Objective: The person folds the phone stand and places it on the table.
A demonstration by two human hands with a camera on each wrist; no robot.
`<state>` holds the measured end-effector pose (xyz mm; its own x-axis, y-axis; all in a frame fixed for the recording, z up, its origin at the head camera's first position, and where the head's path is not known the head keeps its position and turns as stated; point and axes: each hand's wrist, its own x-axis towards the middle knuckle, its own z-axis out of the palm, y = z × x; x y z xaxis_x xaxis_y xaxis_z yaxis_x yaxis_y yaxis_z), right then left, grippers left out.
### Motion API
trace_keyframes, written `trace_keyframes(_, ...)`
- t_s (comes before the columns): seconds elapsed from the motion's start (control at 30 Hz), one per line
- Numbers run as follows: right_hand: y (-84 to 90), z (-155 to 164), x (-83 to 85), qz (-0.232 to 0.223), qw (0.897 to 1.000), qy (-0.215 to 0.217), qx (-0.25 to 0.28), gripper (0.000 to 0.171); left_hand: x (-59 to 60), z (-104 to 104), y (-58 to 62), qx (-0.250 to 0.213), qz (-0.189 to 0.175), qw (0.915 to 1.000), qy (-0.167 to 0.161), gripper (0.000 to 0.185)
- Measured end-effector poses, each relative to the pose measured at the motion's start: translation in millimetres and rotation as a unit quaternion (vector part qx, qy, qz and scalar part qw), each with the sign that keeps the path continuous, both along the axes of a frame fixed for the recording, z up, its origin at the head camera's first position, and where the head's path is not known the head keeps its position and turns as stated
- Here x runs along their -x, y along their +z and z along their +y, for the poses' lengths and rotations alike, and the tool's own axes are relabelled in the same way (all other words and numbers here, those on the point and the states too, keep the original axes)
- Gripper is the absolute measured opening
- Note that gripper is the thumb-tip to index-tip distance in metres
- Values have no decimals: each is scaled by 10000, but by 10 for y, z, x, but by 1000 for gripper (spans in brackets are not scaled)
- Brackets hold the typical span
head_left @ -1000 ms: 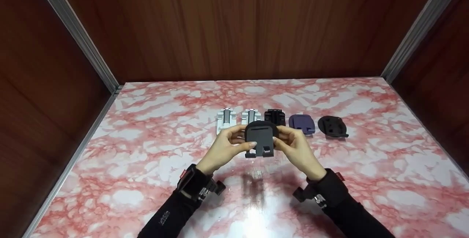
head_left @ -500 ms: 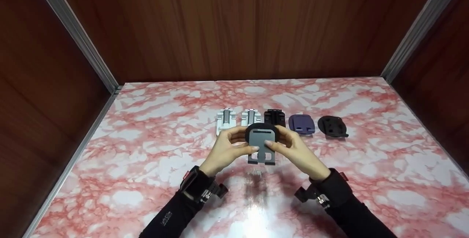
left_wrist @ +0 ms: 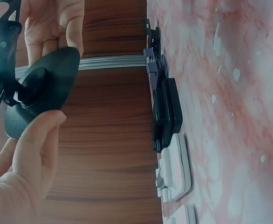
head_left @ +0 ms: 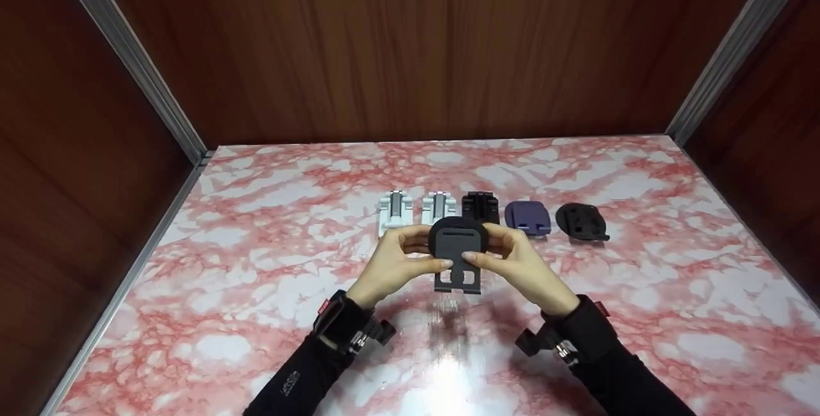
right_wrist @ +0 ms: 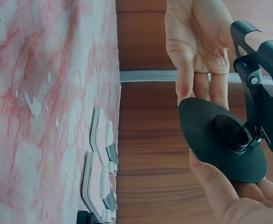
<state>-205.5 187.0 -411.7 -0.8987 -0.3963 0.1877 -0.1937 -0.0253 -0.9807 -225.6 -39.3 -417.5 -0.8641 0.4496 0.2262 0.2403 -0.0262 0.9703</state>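
A black folding phone stand [head_left: 457, 246] is held up above the table between both hands. It has a round base [left_wrist: 59, 79] and a slotted plate with two hooked lips at its lower end. My left hand [head_left: 396, 263] grips the left side, thumb on the plate and fingers at the base's rim. From the right, my right hand [head_left: 522, 265] holds it the same way, its thumb on the front of the plate. In the right wrist view, a hinged arm joins the base to the phone stand's plate [right_wrist: 271, 112], which stands angled away from it.
Behind the hands, a row of folded stands lies on the red-and-white marbled table [head_left: 256, 288]: a white stand [head_left: 396, 208], another white stand [head_left: 439, 203], a black stand [head_left: 480, 204], a purple stand [head_left: 528, 217] and a round black stand [head_left: 582, 221]. Brown wooden panels [head_left: 442, 50] enclose the table.
The phone stand has come slightly lower and its plate has tilted, so its slots now show through. My right thumb has shifted from the plate's edge onto its front.
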Motion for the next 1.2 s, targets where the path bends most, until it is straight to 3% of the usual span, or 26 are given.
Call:
trace_keyframes(0.3,-37,15,14,-173,9996,131,187,48,12,-7,-30,97,-31,9999,-23,33)
trace_keyframes(0.6,-70,8,29,-166,9994,146,284,50,6,-5,21,300,-46,9995,4,33)
trace_keyframes(1.2,-155,-58,21,-30,9991,-209,369,45,34,-18,-44,498,120,9984,242,29)
